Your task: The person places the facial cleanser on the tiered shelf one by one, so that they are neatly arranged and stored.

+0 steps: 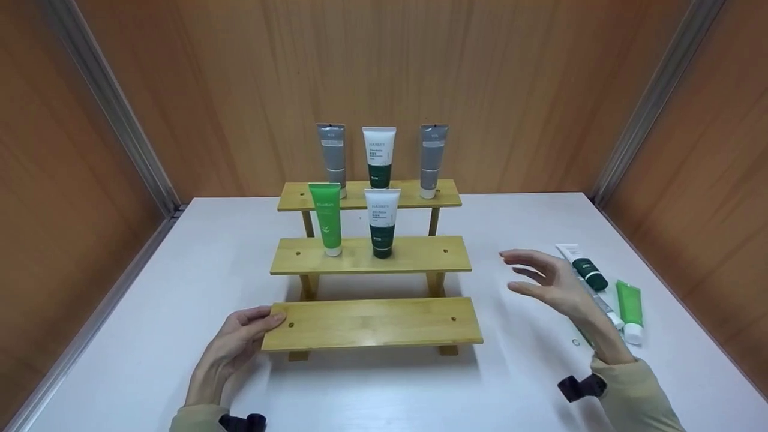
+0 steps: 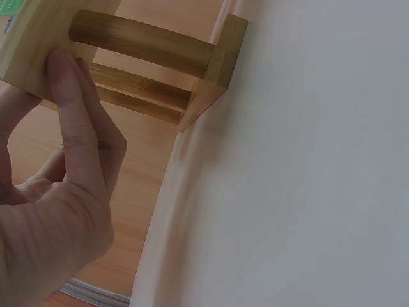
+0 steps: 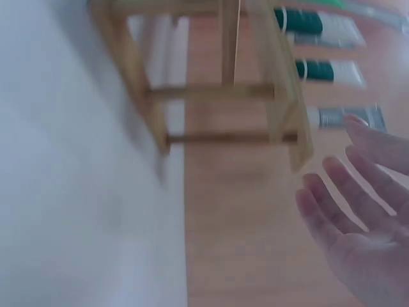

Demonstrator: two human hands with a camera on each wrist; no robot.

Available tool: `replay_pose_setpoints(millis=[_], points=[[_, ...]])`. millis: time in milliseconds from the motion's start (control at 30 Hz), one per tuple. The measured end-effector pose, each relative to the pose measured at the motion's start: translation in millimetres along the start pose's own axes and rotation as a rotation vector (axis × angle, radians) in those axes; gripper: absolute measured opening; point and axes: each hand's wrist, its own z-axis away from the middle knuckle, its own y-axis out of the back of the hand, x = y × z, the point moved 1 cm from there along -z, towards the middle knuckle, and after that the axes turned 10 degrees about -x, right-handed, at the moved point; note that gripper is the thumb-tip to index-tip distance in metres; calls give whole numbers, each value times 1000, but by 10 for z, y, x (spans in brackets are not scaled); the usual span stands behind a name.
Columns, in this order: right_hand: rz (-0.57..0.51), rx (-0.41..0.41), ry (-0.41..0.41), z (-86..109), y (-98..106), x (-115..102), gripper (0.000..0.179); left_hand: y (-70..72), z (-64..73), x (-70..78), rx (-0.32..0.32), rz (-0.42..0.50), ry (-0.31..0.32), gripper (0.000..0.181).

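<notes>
My left hand [image 1: 235, 339] pinches the left end of the lowest step of a three-step wooden display stand [image 1: 372, 324], thumb on top. In the left wrist view its fingers [image 2: 73, 121] press the board's underside. My right hand [image 1: 555, 282] hovers right of the stand with parted, slightly bent fingers and holds nothing. A green tube [image 1: 326, 216] and a white-and-dark-green tube [image 1: 382, 223] stand caps down on the middle step. On the top step stand a grey tube [image 1: 333, 153], another white-and-dark-green tube [image 1: 379, 156] and a second grey tube [image 1: 432, 157].
On the white table [image 1: 144, 288], right of the stand and partly behind my right wrist, lie a white-and-dark-green tube [image 1: 588, 273], a green tube [image 1: 630, 309] and a grey tube [image 1: 609, 312]. Wood-grain panels [image 1: 384, 66] enclose the table at the back and both sides.
</notes>
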Motion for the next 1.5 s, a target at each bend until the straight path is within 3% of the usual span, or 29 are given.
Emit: replay_pose_setpoints(millis=[200,400,567,1067,1300,1500], points=[[68,20,7,437,321,336,50,2,8,3,6,2,6,42],[122,49,-102,757,534,578,50,0,6,2,1,-11,-3,53],[168,68,-172,914,626,720,50,2,1,-3,14,-5,1,50],[228,18,-280,1018,718,881,55,-2,-3,-2,26,2,16,49],[181,-15,-346,1009,718,901,58,3,-1,-3,17,-1,8,39],[171,-18,-346,991,709,908,59,-2,-8,-4,30,-24,15,46]])
